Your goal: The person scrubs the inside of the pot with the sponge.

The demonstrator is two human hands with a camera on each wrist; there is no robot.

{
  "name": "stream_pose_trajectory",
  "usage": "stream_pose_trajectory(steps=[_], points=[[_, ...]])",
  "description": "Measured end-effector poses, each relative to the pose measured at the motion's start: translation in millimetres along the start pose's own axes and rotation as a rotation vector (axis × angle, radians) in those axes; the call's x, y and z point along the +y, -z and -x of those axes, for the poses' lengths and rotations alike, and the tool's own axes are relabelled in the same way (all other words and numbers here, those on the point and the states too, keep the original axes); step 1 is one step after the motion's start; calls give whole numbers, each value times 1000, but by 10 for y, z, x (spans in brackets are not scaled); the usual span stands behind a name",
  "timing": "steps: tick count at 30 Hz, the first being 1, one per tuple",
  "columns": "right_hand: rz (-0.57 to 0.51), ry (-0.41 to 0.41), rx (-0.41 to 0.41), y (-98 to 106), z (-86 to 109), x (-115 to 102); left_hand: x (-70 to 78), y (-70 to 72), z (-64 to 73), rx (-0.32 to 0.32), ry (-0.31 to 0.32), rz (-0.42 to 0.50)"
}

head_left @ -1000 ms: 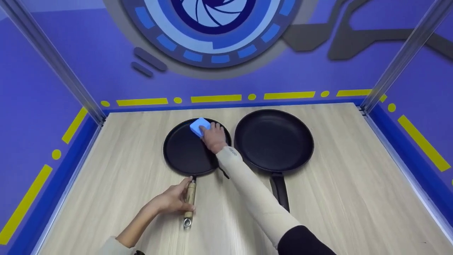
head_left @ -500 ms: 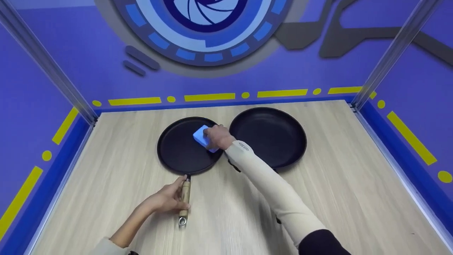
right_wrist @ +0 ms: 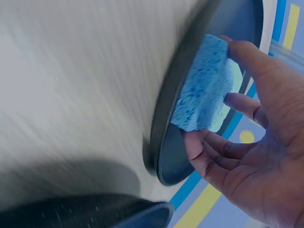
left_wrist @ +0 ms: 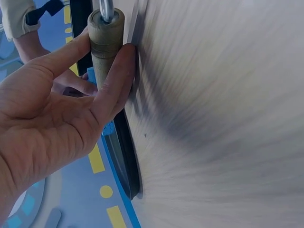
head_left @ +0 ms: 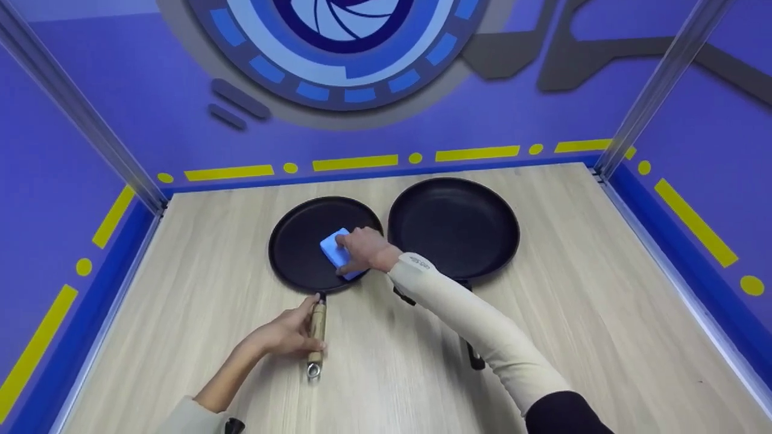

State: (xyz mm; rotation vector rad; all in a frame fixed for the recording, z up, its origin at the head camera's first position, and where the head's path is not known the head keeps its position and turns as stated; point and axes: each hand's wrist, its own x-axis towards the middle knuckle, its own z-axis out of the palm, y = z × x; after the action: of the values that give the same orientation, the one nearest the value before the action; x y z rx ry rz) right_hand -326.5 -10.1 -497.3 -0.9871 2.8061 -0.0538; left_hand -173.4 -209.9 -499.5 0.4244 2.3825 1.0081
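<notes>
A flat black frying pan (head_left: 301,247) with a wooden handle (head_left: 317,328) lies on the table. My left hand (head_left: 283,333) grips that handle between thumb and fingers; the left wrist view shows the handle's end and metal ring (left_wrist: 107,9) past the fingertips. On the pan's right inner surface is a blue sponge (head_left: 335,250), which my right hand (head_left: 365,248) pinches between thumb and fingers. In the right wrist view the sponge (right_wrist: 202,85) touches the pan's surface near the rim, with a paler layer on its far side.
Just right of the flat pan stands a larger, deeper black frying pan (head_left: 455,229), its dark handle (head_left: 475,355) partly behind my right sleeve. The wooden table (head_left: 603,301) meets purple-blue walls (head_left: 374,141) at the back and sides.
My right hand has moved the sponge from the flat pan's far edge toward its near right side. The left hand keeps its grip on the handle. The whole head view has shifted slightly.
</notes>
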Motion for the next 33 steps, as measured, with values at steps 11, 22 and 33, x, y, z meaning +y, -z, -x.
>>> stream_pose_trajectory(steps=[11, 22, 33], points=[[181, 111, 92, -161, 61, -371, 15, -20, 1, 8, -4, 15], [172, 131, 105, -115, 38, -274, 68, -41, -50, 27, 28, 17], [163, 122, 77, -96, 22, -334, 89, -68, -8, 42, 60, 17]])
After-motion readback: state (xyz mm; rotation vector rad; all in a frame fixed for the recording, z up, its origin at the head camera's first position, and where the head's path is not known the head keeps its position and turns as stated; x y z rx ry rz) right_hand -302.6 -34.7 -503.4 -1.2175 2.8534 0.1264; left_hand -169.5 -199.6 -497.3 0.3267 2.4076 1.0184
